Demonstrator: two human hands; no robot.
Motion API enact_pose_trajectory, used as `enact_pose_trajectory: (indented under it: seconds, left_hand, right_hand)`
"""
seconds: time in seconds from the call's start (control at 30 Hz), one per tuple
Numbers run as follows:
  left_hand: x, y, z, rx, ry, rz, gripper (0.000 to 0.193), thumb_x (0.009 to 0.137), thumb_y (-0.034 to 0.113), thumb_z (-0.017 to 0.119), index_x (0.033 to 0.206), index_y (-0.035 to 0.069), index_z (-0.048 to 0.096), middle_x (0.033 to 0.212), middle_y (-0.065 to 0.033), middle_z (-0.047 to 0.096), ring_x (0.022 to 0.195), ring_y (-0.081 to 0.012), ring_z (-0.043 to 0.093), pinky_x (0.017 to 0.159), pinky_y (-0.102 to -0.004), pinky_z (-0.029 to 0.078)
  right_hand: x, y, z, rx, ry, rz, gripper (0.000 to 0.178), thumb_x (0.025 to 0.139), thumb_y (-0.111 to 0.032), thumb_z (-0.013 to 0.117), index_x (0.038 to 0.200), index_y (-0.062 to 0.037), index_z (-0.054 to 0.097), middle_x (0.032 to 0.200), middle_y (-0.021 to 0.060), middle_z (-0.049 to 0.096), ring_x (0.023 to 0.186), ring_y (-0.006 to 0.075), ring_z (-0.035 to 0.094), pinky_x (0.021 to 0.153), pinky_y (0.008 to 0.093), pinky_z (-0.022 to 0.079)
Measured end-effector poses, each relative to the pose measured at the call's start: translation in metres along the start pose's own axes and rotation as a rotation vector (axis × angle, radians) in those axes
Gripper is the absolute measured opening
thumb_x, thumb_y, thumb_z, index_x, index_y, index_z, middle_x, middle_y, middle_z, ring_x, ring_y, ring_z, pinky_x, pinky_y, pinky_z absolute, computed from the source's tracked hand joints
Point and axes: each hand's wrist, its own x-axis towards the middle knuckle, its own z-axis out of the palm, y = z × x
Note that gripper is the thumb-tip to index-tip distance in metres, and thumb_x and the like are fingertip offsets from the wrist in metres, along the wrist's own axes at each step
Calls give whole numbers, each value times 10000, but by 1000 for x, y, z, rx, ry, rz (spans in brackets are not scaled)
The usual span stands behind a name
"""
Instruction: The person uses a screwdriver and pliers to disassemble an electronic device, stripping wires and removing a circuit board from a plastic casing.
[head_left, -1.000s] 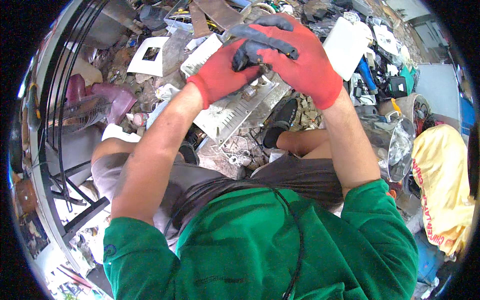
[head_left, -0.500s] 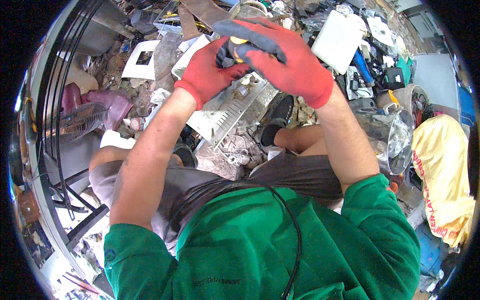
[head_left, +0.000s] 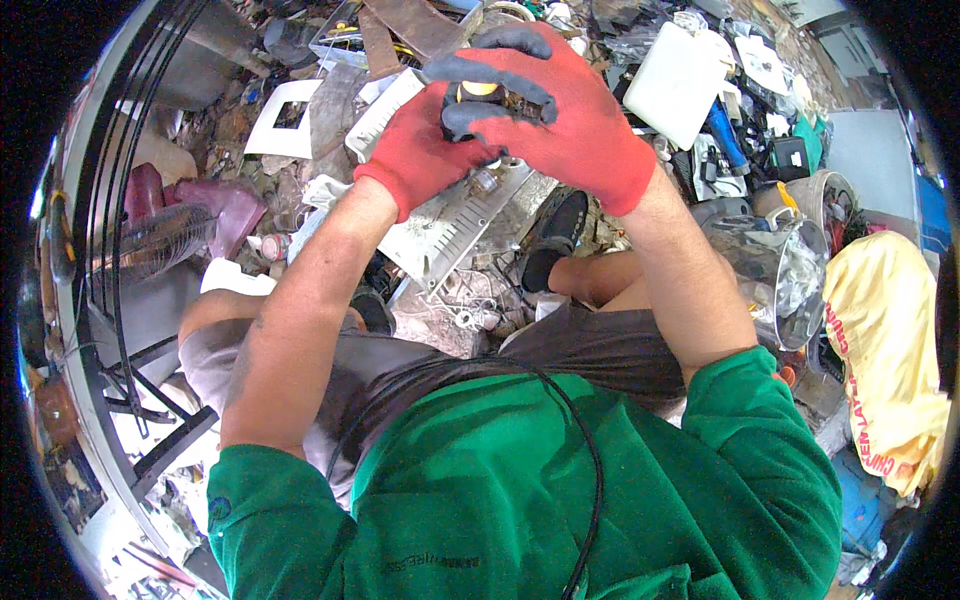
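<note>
Both hands wear red work gloves with dark grey palms and fingers, raised together in front of me. Between them is a small dark piece with a yellow top (head_left: pixel 480 91), mostly hidden by the fingers, so its kind cannot be made out. My left hand (head_left: pixel 418 145) is closed around its lower left side. From the right, my right hand (head_left: pixel 575 125) curls its fingers over the same piece. Under the hands lies a pale slotted panel (head_left: pixel 432 245), with a small clear and metallic part (head_left: pixel 484 181) on it.
Scrap covers the ground. A black metal rack (head_left: pixel 120 250) and a wire fan guard (head_left: pixel 150 240) stand left. On the right are a white jerrycan (head_left: pixel 678 85), a metal pot (head_left: pixel 795 290) with scraps and a yellow sack (head_left: pixel 880 350). A white frame (head_left: pixel 282 122) lies far left.
My right hand's fingers have curled further round the dark piece, and the hand has shifted slightly. My left hand has turned a little and drawn closer to it.
</note>
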Motion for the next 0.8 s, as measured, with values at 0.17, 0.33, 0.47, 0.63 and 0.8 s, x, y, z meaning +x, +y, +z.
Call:
enact_pose_trajectory:
  seconds: [0.17, 0.33, 0.47, 0.63, 0.8]
  left_hand:
    - [0, 13, -5, 80, -31, -122, 636, 772, 266, 787, 1320, 94, 515, 1107, -130, 673, 1019, -239, 651, 896, -362, 502]
    - [-3, 3, -1, 50, -38, -24, 584, 774, 282, 784, 1270, 92, 543, 1099, -123, 674, 1021, -240, 647, 893, -354, 502]
    - [-2, 15, 2, -64, 16, -60, 548, 776, 208, 755, 1261, 81, 533, 1125, -121, 661, 1031, -238, 638, 912, -348, 488]
    - [0, 10, -6, 4, -89, -80, 507, 796, 132, 675, 1277, 64, 530, 1117, -145, 658, 1040, -266, 634, 922, -349, 478]
    - [-4, 7, -13, 109, -81, -35, 508, 789, 97, 613, 1290, 67, 529, 1124, -154, 653, 1060, -270, 622, 942, -349, 465]
  right_hand:
    - [0, 7, -6, 151, -5, 57, 479, 806, -203, 685, 1263, -91, 601, 1139, 143, 628, 1052, 299, 611, 934, 377, 480]
    - [1, 0, 7, 16, 30, -106, 502, 780, -181, 707, 1258, -67, 602, 1104, 134, 634, 1023, 280, 629, 928, 363, 483]
    - [1, -2, 0, -7, -13, 46, 511, 784, -199, 717, 1262, -69, 592, 1161, 142, 622, 1074, 302, 618, 956, 372, 476]
    - [-3, 3, 5, -37, 91, -6, 576, 781, -164, 717, 1322, -97, 534, 1171, 145, 626, 1062, 305, 630, 922, 379, 500]
    - [-6, 7, 0, -16, 5, 86, 590, 770, -165, 706, 1324, -102, 513, 1184, 171, 619, 1053, 339, 626, 910, 389, 508]
